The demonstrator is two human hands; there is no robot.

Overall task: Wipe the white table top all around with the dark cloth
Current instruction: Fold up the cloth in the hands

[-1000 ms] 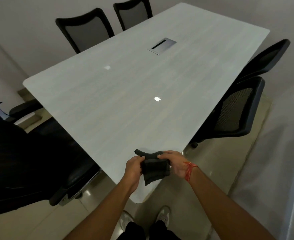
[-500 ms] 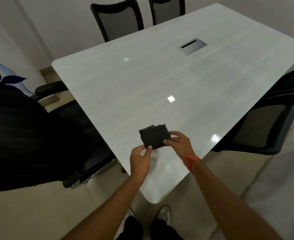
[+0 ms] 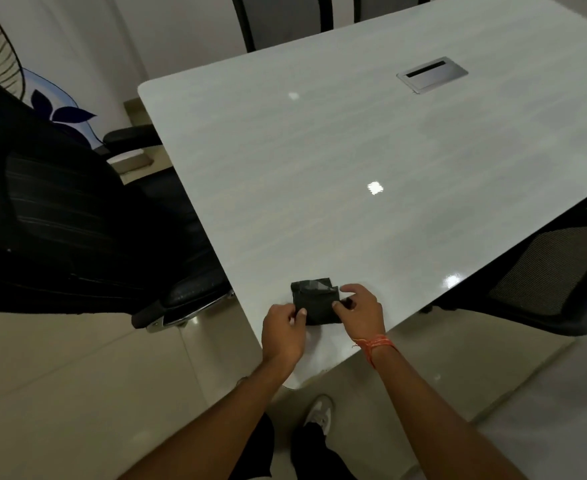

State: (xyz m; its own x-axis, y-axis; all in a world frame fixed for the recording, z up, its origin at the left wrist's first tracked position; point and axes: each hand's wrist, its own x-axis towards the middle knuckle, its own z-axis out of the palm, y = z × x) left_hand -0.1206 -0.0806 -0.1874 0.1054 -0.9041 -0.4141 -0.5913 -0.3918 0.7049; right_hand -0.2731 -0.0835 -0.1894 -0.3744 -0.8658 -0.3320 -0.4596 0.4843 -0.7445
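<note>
Near table corner, L hand & R hand fingers pinch dark cloth.

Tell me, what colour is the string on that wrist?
Orange-red. The string wraps the right wrist, seen clearly in the head view.

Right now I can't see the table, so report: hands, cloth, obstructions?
Both hands, left and right, pinch the folded dark cloth. Cloth at the near corner of the white table top. Cable hatch far off.
</note>
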